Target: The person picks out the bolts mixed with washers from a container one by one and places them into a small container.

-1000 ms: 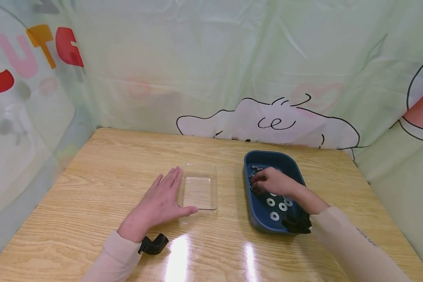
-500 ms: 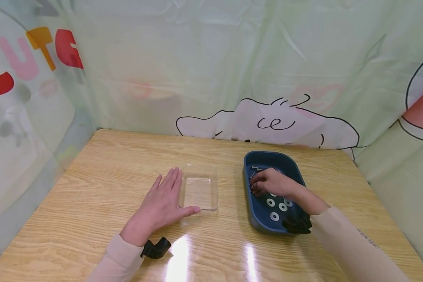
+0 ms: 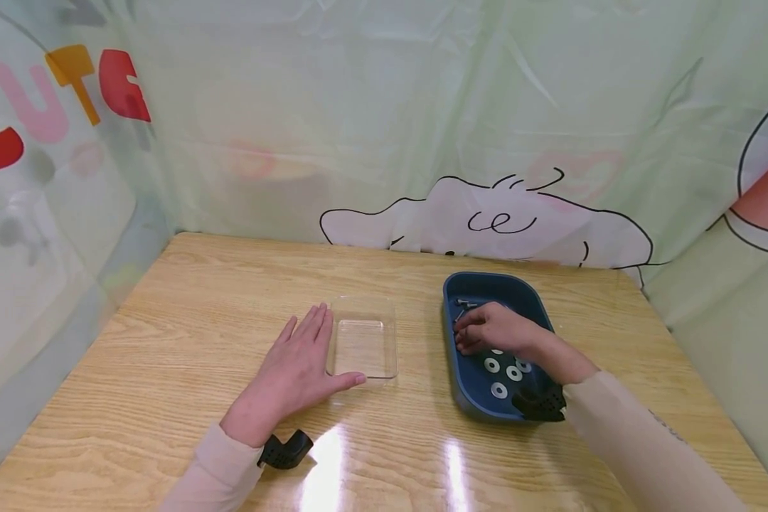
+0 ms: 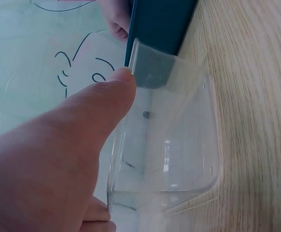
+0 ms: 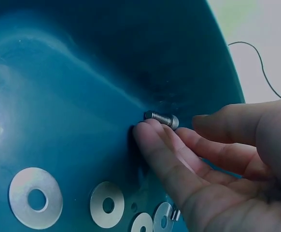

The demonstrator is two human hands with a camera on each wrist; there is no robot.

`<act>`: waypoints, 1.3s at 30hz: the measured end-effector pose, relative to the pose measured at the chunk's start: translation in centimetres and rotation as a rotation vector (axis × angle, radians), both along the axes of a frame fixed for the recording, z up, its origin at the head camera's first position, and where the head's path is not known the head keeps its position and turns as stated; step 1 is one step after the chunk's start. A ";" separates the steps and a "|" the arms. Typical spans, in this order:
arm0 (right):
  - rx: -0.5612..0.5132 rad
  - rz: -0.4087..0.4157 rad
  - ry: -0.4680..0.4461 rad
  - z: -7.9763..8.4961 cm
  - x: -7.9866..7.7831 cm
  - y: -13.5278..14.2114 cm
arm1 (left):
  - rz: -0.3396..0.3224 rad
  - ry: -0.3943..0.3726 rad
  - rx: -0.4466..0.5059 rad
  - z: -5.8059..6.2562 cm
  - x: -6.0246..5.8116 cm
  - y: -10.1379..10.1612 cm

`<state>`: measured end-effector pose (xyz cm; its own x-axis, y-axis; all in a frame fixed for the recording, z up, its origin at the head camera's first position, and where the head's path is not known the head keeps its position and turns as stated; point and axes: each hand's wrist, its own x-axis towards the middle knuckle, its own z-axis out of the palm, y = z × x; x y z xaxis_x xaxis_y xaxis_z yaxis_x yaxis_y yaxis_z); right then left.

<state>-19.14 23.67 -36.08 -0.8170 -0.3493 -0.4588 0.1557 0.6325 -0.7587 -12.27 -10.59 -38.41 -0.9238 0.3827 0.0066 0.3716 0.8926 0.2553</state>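
A clear plastic container stands on the table, with my left hand against its left side. In the left wrist view the thumb touches its rim; the other fingers are mostly hidden. My right hand reaches into a dark blue bin. In the right wrist view its fingertips touch a small socket-head screw by the bin wall. The thumb stays apart from that screw. Several flat metal washers lie in the bin below the right hand.
More screws lie at the bin's far left end. The wooden table meets a printed pale curtain at the back. A black wrist mount sticks out beside the left wrist.
The right hand's fingers shift slightly within the bin near the screws. The left hand stays against the container, its thumb creeping a little right along the near rim.
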 end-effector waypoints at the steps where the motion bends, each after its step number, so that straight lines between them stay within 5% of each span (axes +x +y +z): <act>1: -0.004 -0.001 -0.003 0.0 0.0 0.0 | -0.002 0.000 -0.002 0.0 0.0 0.0; 22: -0.110 -0.057 -0.017 0.1 -0.2 0.1 | 0.003 -0.015 0.023 0.1 -0.2 0.1; 39: -0.284 -0.133 -0.165 -0.8 -0.4 0.8 | 0.001 -0.014 0.022 0.1 -0.2 0.0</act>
<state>-19.54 24.48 -36.91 -0.7870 -0.3776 -0.4878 0.3571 0.3659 -0.8594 -12.43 -10.59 -38.35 -0.9242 0.3819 0.0023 0.3673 0.8870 0.2798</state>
